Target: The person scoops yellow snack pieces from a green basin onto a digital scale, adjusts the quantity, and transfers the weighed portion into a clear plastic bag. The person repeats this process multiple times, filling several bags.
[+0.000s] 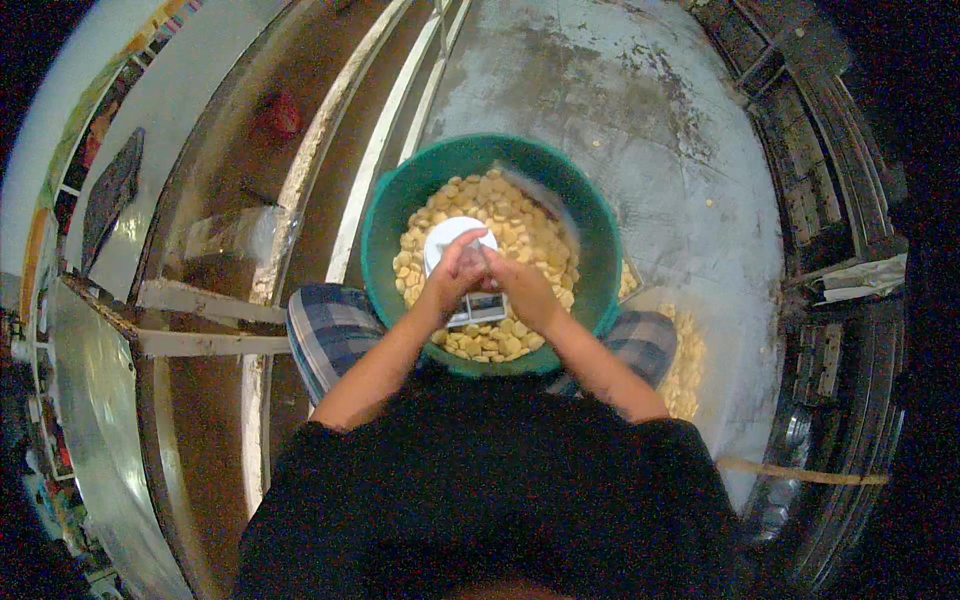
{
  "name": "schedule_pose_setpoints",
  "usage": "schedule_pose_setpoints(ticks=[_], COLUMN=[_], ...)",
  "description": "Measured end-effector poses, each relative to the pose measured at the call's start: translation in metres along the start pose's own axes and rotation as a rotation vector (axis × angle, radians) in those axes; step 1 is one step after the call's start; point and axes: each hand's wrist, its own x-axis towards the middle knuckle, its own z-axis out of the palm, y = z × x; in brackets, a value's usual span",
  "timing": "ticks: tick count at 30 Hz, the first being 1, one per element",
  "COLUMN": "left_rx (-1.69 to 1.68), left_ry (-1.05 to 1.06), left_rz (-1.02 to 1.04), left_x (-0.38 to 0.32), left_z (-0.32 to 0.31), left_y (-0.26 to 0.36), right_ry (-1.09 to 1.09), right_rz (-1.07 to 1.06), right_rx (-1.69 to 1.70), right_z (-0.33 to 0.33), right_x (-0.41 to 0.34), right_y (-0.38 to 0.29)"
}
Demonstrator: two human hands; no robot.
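A green plastic tub (598,202) stands between my knees, holding many pale yellow round, flat snack pieces (489,196). What looks like a kitchen scale, with a white round plate (447,227) and a rectangular front (487,318), rests on the pieces. My left hand (456,271) is over the plate with its fingers curled. Against it, on the other side, is my right hand (523,286). The fingers of both hands meet above the scale. Something pale and translucent may be between them, but blur and the hands hide it.
To the left, a low wooden frame (360,161) with pale slats runs along the floor, and clear plastic (247,229) lies on it. More yellow pieces (684,360) lie beside my right knee. Worn grey floor (540,67) stretches ahead. Dark shelving (802,165) lines the right.
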Motion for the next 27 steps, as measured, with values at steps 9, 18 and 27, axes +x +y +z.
schedule_pose_setpoints(ticks=[9, 18, 27], left_rx=[0.050, 0.061, 0.208], left_ry=[0.030, 0.125, -0.017], left_rz=[0.005, -0.221, -0.222], left_x=[-0.001, -0.002, -0.003], left_z=[0.018, -0.003, 0.005], left_y=[-0.009, -0.038, -0.057], right_ry=[-0.031, -0.136, -0.068], right_rz=[-0.163, 0.010, 0.270], right_rx=[-0.072, -0.239, 0.190], right_z=[0.001, 0.000, 0.010], right_x=[-0.009, -0.016, -0.014], right_y=[0.009, 0.009, 0.065])
